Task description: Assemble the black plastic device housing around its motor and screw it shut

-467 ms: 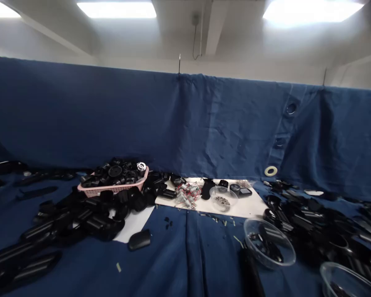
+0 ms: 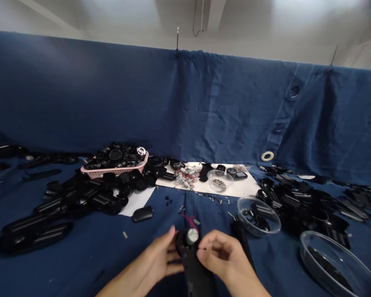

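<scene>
The left hand (image 2: 153,258) clenches a long black plastic housing (image 2: 196,274) above the navy cloth (image 2: 170,214), its round silver end (image 2: 192,236) and thin red wires (image 2: 188,220) turned upward within reach. The right hand (image 2: 225,258) curls close beside it; whether it grasps anything, I can't tell.

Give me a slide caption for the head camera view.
Left hand holds a black housing, right hand at its silver end, over blue cloth.

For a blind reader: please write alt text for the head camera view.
Left hand and right hand hold a black plastic part with a silver end and red wires over blue cloth. Black parts, a pink basket and clear bowls lie beyond.
</scene>
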{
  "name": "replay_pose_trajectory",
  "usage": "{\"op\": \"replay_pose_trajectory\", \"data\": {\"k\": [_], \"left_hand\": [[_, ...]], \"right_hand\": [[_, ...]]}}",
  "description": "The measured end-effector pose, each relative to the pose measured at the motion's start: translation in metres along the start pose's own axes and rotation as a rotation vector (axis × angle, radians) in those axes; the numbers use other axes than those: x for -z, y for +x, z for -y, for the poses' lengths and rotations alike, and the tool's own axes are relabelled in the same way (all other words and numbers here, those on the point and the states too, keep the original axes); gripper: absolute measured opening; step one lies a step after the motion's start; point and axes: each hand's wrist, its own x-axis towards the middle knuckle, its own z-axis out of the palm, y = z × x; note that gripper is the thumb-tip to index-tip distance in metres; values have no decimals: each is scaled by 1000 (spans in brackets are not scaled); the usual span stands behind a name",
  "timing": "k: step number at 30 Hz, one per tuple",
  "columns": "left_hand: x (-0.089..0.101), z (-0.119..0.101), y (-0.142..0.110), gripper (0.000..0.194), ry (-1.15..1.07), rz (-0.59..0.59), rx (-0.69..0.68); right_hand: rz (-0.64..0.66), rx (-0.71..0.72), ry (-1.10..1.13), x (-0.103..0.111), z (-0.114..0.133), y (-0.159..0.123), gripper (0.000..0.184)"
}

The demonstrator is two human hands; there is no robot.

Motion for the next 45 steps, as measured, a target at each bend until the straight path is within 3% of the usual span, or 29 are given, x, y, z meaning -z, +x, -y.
{"op": "replay_pose_trajectory", "data": {"k": [2, 4, 9, 11, 14, 17, 19, 21, 27, 31, 34, 38, 41, 43, 45], "left_hand": [[-3, -8, 26, 56, -23, -125, 18], [-4, -13, 48, 52, 1, -128, -19], [5, -8, 73, 50, 86, -143, -140], [10, -8, 76, 50, 122, -138, -167], [13, -14, 82, 46, 137, -150, -203], [13, -24, 92, 53, 96, -216, -251], [12, -27, 97, 45, 89, -257, -328], [13, -26, 97, 37, 122, -257, -378], [21, -26, 87, 46, 446, -294, -476], [25, -36, 84, 26, 754, -414, -582], [23, -38, 82, 20, 681, -393, -642], [18, -38, 78, 26, 418, -312, -487], [21, -44, 76, 44, 354, -289, -473], [24, -51, 73, 52, 543, -272, -573], [26, -57, 68, 44, 905, -275, -724]], "right_hand": [[79, 37, -52, -10, 0, 11, 52], [161, 63, -146, -10, 1, 15, 39], [322, 43, -311, 23, 6, 12, 22], [298, 95, -398, 42, 12, 12, 18], [116, 277, -621, 67, 24, 17, 13], [133, 283, -696, 81, 28, 26, 14], [142, 274, -711, 83, 23, 30, 15], [145, 281, -725, 80, 13, 31, 16], [258, 304, -769, 75, -2, 24, 20], [274, 288, -777, 83, -1, 21, 21], [260, 276, -773, 86, -2, 20, 21], [215, 272, -763, 88, -3, 21, 16], [196, 286, -752, 90, -3, 21, 15], [200, 287, -759, 91, -2, 20, 15], [209, 280, -772, 91, -2, 20, 15]]}}
